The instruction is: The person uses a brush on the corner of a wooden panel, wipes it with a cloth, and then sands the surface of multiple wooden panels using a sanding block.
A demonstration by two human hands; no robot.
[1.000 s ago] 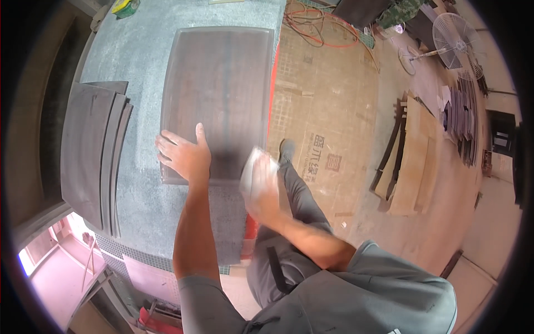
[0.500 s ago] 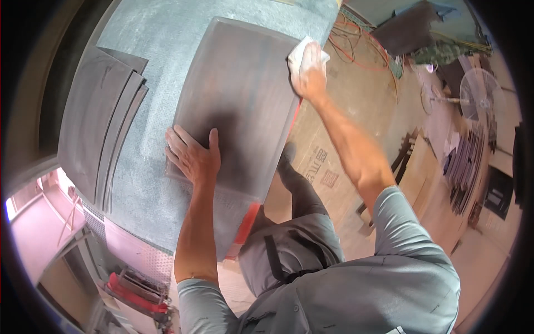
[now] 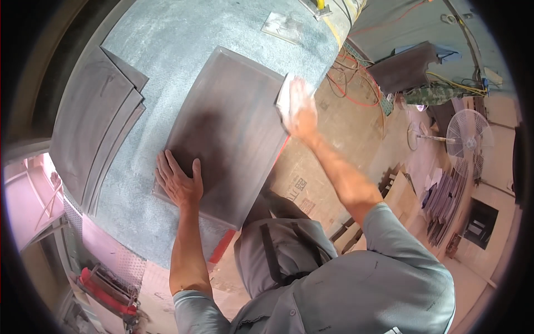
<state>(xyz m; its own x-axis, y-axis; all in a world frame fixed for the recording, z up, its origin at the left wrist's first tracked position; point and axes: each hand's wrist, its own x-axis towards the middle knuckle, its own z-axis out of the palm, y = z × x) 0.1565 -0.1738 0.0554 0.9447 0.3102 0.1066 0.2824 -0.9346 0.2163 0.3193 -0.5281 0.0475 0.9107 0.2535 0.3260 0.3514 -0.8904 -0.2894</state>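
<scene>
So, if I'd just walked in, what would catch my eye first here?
Probably the big dark panel in the middle of the blue-grey bench, with the left hand spread near its lower left corner and the right hand over a white cloth at its right edge. Next, the overlapping dark boards at the bench's left, and the round fan far right.

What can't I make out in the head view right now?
In the head view:
White piece: partly covered by the right hand.
Panel: underside hidden, against the table.
Left hand: palm hidden, turned to the panel.
Yellow thing: cut off by the top edge.
</scene>
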